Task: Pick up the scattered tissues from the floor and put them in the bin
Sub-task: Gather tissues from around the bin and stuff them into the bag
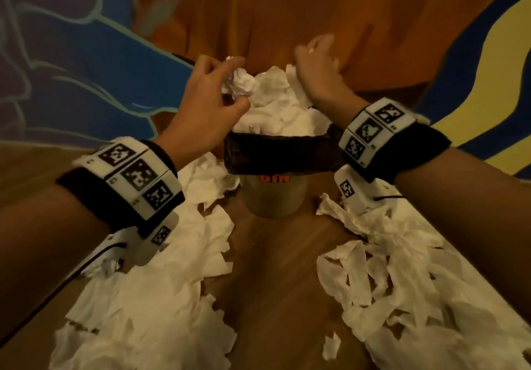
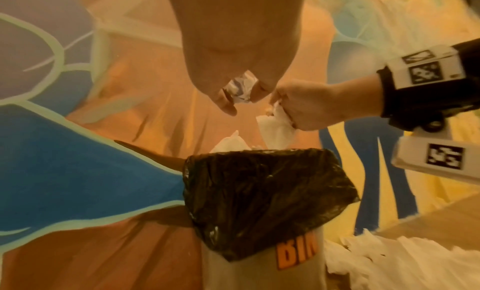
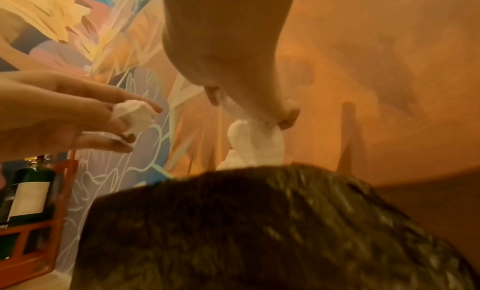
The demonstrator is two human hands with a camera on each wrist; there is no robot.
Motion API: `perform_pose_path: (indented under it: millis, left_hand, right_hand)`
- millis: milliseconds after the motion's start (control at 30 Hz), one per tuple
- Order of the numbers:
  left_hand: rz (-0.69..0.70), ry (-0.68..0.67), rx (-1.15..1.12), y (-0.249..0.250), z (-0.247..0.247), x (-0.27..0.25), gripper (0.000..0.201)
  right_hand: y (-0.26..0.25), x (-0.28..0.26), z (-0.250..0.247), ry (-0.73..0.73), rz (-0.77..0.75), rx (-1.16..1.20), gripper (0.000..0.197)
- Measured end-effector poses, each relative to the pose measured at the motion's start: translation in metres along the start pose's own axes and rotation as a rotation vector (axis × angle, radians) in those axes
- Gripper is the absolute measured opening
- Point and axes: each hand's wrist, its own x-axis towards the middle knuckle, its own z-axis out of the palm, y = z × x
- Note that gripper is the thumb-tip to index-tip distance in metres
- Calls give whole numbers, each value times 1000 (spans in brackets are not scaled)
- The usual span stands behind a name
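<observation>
Head view: the bin point(image 1: 275, 197) is the landmark; it wears a black bin bag point(image 1: 281, 151) and is heaped with white tissues point(image 1: 275, 111) above its rim; the left hand point(image 1: 207, 102) is above the bin's left edge, fingers curled round a crumpled tissue ball point(image 1: 240, 80); the right hand point(image 1: 319, 73) is above the bin's far right side, pinching a tissue strip point(image 1: 296, 82) that hangs to the heap; many scattered tissues point(image 1: 161, 297) lie on the wooden floor point(image 1: 275, 297) on both sides of the bin, nearer the person.

Left wrist view: the ball sits between fingers and thumb, just above the bin; the right hand grips its strip beside it.

Right wrist view: the strip is clamped in the fingers and droops to the bag's rim.

This looks like the drop step; next, both hands should let go over the heap, maybe press it down since the bin is very full, then go back for floor tissues; much is left.
</observation>
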Motion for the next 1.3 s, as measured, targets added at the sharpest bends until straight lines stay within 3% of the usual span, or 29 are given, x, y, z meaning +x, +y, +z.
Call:
perform_pose_path:
  millis: [67,133,200,333,400,467,533,633,667,733,800,867,933,1033,1100,1167,1233,1300]
  left_hand:
    - [-9,15,49,-4,6,11,49]
    - [-2,17,95,-7,13,17,45]
    - [24,-12,155,-9,22,19,41]
    - [-10,-183,250,-12,39,23,49]
    - [-42,-230,202,-12,44,24,50]
    - [-69,-275,191,-14,48,24,38]
    - [-82,-376,347,-15,49,23,21]
    - [-25,-612,590,-10,47,20,33]
    - [-14,-635,621,-8,46,20,33]
    - [-3,-610,710,-4,43,17,33]
    - [8,-400,737,2,42,11,47]
    - [95,-172,707,10,44,1,51]
    - [199,-79,648,21,48,-14,45]
    - [316,-115,573,36,67,-50,35]
    - [378,-247,549,46,87,-86,35]
    - [384,-469,498,52,110,-125,36]
    - [361,-679,425,55,130,-164,37]
    - [295,-851,309,53,148,-200,39]
  right_hand:
    - [10,0,9,-171,71,-265,13]
    - [25,2,17,-459,62,-538,16]
    - [40,5,23,-600,55,-683,13]
    - [45,5,21,-558,-18,-735,40]
    - [41,7,16,-542,-27,-716,38]
    - [39,12,13,-603,-39,-782,30]
    - [38,12,5,-650,-64,-770,23]
    - [28,-2,-17,-539,-140,-624,26]
    - [25,-11,-26,-468,-197,-566,26]
    - [24,-35,-42,-334,-314,-449,24]
    - [31,-66,-57,-265,-412,-374,22]
    - [51,-98,-70,-292,-481,-413,19]
    - [81,-134,-78,-398,-505,-482,15]
    - [127,-195,-88,-691,-407,-533,18]
    - [153,-237,-93,-956,-279,-617,28]
    - [169,-275,-97,-1190,-145,-688,38]
    - [175,-305,-98,-1312,-87,-709,44]
    - [181,-327,-97,-1383,-160,-672,42]
